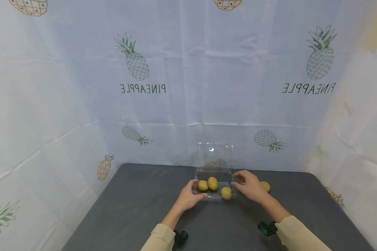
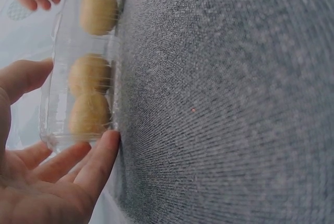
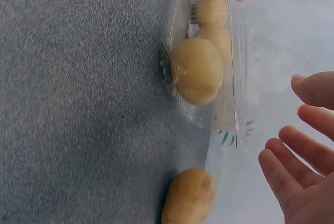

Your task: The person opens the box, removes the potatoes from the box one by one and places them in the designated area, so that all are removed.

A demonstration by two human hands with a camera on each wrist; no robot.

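Observation:
A clear plastic clamshell box [image 1: 218, 198] stands on the table with its lid [image 1: 212, 150] raised at the back. Inside lie three potatoes: two side by side at the left [image 1: 212, 183] and one at the front right [image 3: 197, 71]. My left hand [image 1: 187, 197] holds the box's front left corner, thumb along the front and fingers at the left end. Beside the right end is my right hand [image 1: 249, 186], its fingers spread and holding nothing. Another potato [image 3: 189, 197] lies on the table to the right, partly behind the right hand in the head view.
The dark grey table [image 1: 138, 209] ends at a white curtain [image 1: 188, 69] printed with pineapples, which hangs behind it and at both sides. The open lid stands close in front of the back curtain. Dark wrist devices [image 1: 267, 228] sit under both forearms.

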